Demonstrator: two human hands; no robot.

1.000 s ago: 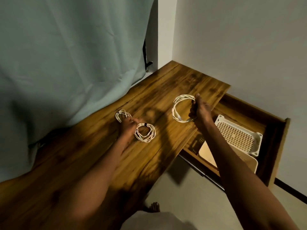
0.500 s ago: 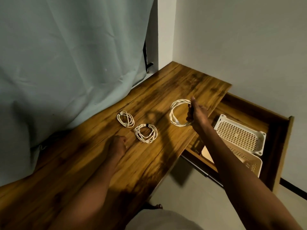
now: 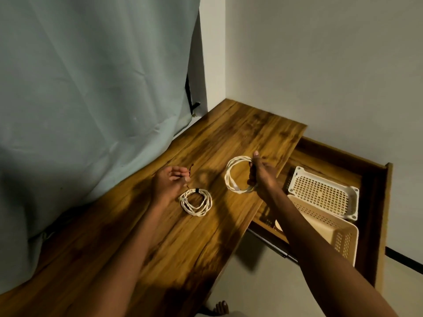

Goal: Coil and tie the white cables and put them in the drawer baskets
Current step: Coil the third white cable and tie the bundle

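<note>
**Tie in one hand, loose coil in the other**

Your right hand [image 3: 258, 177] grips a coiled white cable [image 3: 238, 175] by its right-hand side, fingers curled round the strands and thumb up, holding the loop upright above the wooden desk [image 3: 160, 236]. Your left hand [image 3: 169, 181] pinches a thin dark tie [image 3: 190, 171] between its fingertips, just beside the tied coil [image 3: 196, 202] that lies flat on the desk with a dark band already round its top. No band shows on the held coil, so by my reading the step in hand is tying it.

The next move calls for bringing the two hands together: pass the tie round the bunched strands near your right grip, and keep that grip firm so the loops don't spring apart while you twist the ends.

To your right the drawer [image 3: 375, 202] stands open with two perforated baskets inside, a white basket [image 3: 352, 197] further from you and a cream basket [image 3: 343, 239] nearer. Neither shows a cable inside yet. A pale curtain [image 3: 91, 99] hangs behind the desk.
</note>
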